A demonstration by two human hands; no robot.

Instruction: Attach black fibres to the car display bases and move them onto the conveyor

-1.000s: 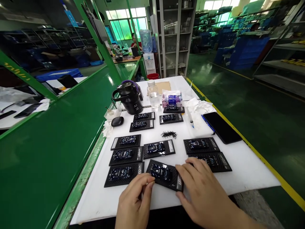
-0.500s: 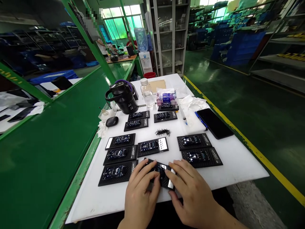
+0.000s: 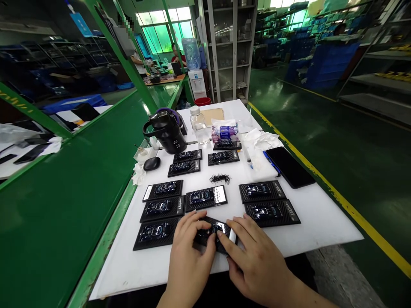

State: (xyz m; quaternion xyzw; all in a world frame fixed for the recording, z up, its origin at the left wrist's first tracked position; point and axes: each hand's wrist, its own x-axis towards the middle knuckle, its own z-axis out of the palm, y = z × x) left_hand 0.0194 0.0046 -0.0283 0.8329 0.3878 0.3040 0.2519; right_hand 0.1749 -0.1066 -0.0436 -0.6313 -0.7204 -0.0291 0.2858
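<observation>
Eleven dark model cars, each mounted on a black plate, lie on a white work surface; one, the near car, sits between the two hands at the near edge, its plate turned askew. Left hand: fingers curled over the left part of the plate, thumb and forefinger tips close together at the car; whether anything is pinched between them cannot be told. Right hand: gripping the near plate at its right end, thumb low at the near edge, forefinger tip reaching the car. Beyond the hands, a loose pile of thin black strands lies between the plates. At right, a syringe and a dark flat-screened device; farther back, a clear bottle and a black jug, both upright
</observation>
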